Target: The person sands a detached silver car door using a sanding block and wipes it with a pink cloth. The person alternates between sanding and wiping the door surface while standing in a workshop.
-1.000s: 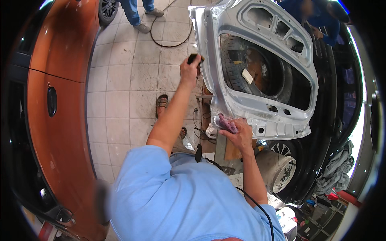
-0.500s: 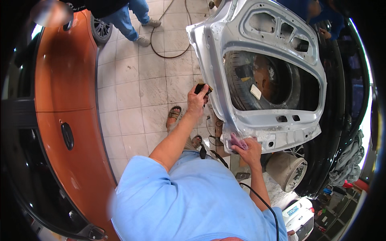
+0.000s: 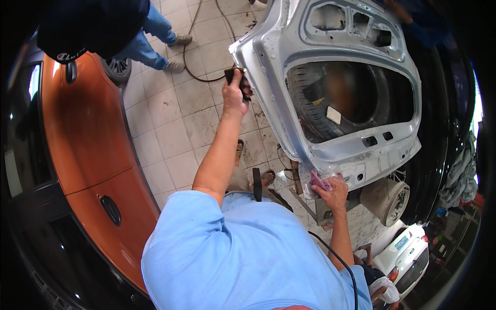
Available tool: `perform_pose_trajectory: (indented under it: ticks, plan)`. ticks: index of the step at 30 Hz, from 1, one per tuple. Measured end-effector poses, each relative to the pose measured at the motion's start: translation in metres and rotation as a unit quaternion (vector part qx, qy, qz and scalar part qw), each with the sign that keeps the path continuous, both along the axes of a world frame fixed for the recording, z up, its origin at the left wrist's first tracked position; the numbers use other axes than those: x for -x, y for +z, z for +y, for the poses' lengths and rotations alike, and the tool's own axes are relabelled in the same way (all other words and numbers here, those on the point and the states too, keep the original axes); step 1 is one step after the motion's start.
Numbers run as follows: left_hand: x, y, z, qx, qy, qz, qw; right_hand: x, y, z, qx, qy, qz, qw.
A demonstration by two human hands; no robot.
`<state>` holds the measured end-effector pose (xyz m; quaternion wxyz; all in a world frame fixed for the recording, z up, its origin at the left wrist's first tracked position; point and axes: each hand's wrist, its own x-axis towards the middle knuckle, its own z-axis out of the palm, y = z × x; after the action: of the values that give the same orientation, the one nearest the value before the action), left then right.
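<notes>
A silver car tailgate [image 3: 305,147] lies inner side up before me, its window opening and smaller holes showing. My left hand [image 3: 235,98] reaches out to its far left edge, closed round a small dark block [image 3: 229,76] with a yellowish edge. What kind of block it is cannot be made out. My right hand [image 3: 335,194] rests at the near left corner of the tailgate, fingers pressing a crumpled purple cloth [image 3: 321,182] onto the metal. Through the window opening a tyre [image 3: 305,85] shows beneath, with a small whitish block [image 3: 334,115] on it.
An orange car [image 3: 93,160] stands along my left. A person in jeans [image 3: 139,49] stands far left near a dark hose [image 3: 194,75] on the tiled floor. Right of the tailgate is a dark car [image 3: 439,155]; a dirty bucket [image 3: 395,204] lies near its close edge. Another person [image 3: 382,287] shows near a white car.
My left hand has moved farther along the tailgate's left edge with the dark block. My right hand stays at the near corner with the purple cloth. The whole view has shifted and turned slightly.
</notes>
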<state>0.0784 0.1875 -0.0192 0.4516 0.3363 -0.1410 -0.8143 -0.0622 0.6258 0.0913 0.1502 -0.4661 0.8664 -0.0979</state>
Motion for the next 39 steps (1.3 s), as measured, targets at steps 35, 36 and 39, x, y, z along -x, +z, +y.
perform_pose_trajectory:
  ticks: [35, 36, 39]
  plan:
    - [0.068, -0.009, -0.242, 0.254, -0.489, -0.281, 0.786, -0.027, 0.001, -0.045, -0.159, -0.294, 0.022, 0.942]
    - [0.092, -0.015, -0.25, 0.236, -0.473, -0.263, 0.807, -0.028, 0.001, -0.047, -0.176, -0.319, 0.001, 0.931]
    - [0.17, -0.027, -0.282, 0.212, -0.372, -0.207, 0.88, -0.027, 0.001, -0.048, -0.191, -0.338, -0.012, 0.922]
